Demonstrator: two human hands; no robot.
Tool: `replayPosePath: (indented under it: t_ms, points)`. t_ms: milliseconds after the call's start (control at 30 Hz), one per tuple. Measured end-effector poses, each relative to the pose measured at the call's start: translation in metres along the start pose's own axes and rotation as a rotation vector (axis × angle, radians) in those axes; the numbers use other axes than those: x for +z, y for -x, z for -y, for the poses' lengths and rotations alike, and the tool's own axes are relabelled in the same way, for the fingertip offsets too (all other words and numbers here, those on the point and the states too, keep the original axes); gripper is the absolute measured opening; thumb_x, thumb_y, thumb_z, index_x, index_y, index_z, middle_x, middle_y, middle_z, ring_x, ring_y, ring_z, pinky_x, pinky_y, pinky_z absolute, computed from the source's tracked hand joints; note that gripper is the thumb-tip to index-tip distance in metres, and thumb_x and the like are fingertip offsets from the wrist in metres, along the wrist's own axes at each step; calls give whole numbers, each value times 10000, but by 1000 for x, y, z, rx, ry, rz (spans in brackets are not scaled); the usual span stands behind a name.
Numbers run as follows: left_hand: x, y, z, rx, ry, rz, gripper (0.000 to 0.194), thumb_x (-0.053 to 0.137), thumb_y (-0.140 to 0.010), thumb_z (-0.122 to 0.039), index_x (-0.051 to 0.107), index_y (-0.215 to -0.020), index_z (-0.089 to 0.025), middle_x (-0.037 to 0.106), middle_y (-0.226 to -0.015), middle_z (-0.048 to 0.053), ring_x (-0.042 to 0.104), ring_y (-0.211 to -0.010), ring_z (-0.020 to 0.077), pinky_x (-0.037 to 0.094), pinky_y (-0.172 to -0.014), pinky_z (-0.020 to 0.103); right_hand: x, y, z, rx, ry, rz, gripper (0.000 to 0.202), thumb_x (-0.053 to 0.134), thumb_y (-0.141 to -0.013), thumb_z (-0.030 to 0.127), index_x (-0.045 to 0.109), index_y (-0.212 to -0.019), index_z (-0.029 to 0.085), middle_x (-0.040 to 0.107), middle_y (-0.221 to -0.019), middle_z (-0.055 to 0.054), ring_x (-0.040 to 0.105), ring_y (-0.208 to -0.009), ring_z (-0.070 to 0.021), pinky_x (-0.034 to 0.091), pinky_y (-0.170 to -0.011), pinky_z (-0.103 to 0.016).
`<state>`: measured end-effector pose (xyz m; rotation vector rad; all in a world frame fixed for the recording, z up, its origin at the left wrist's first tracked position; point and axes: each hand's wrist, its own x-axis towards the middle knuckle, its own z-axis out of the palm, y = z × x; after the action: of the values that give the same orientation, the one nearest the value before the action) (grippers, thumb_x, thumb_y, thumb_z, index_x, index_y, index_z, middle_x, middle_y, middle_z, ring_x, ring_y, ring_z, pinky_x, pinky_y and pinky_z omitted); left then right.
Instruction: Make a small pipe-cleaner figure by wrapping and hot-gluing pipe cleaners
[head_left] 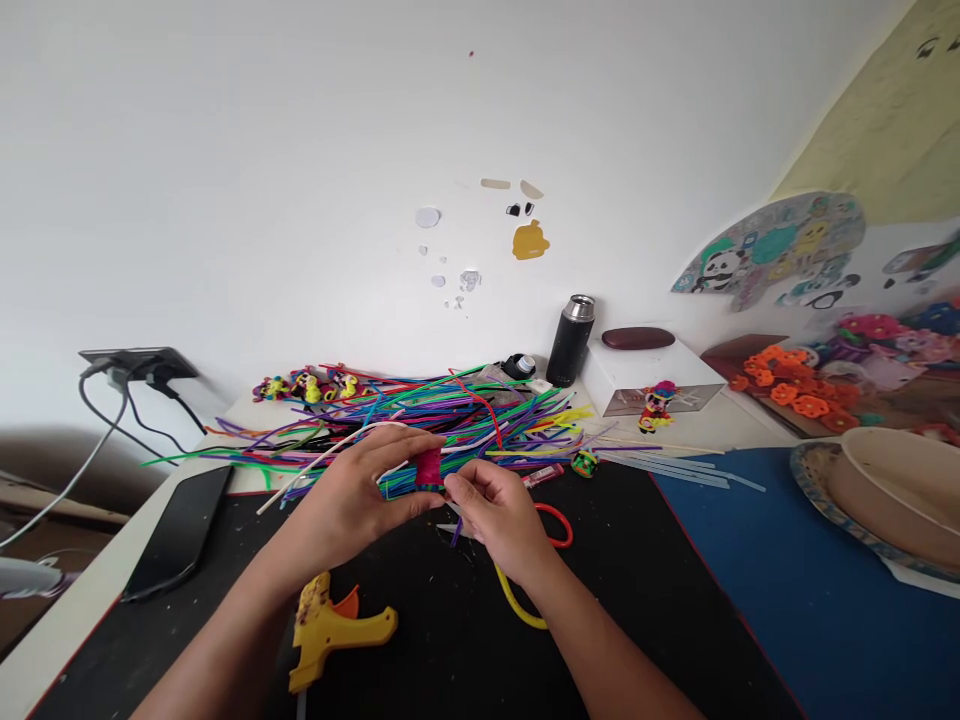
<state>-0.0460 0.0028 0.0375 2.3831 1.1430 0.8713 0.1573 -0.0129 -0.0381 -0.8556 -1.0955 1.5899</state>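
Note:
My left hand (pixel 360 490) is closed on a small magenta fuzzy piece (pixel 428 468), held between the thumb and fingers. Its lower edge looks dark green or teal. At the piece's lower right corner, the fingertips of my right hand (pixel 501 515) are pinched together; what they grip is hidden. Under the right hand lie scissors with a red handle loop (pixel 561 526) and a yellow one (pixel 519 602), their blades partly covered. A yellow glue gun (pixel 334 632) with an orange trigger rests on the black mat below my left hand.
Behind my hands spreads a heap of coloured pipe cleaners (pixel 390 408). Glue sticks (pixel 686 468), a black flask (pixel 571 342), a white box (pixel 622 372) and a small figure (pixel 658 405) stand or lie to the right. A phone (pixel 180 535) lies at left.

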Motion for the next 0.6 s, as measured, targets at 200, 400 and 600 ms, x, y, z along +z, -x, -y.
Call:
replayPosePath:
  t_ms: [200,400,600]
  points:
    - [2,-1,2,-48,33,41,441,825,-914,-466,778,-1299,-257,807,-1230,109,738,-1194,302,600,-1038,414,1,1,5,-65,20,-55,532,784,-852,706,640,-754,203,386,-505,98,269,-441,-82,205,-439,-246]
    - [5,-1,6,-72,46,40,442,832,-902,-486,785,-1281,-263,804,-1224,105,737,-1186,304,600,-1032,415,2,3,7,-74,26,-60,525,783,-859,695,648,-748,200,388,-498,97,266,-440,-80,206,-441,-247]
    - [7,-1,10,-85,53,50,452,834,-896,-501,787,-1283,-273,805,-1235,99,743,-1176,299,601,-1026,414,1,1,6,-75,25,-82,533,784,-848,705,648,-741,201,389,-488,95,281,-436,-85,214,-436,-246]
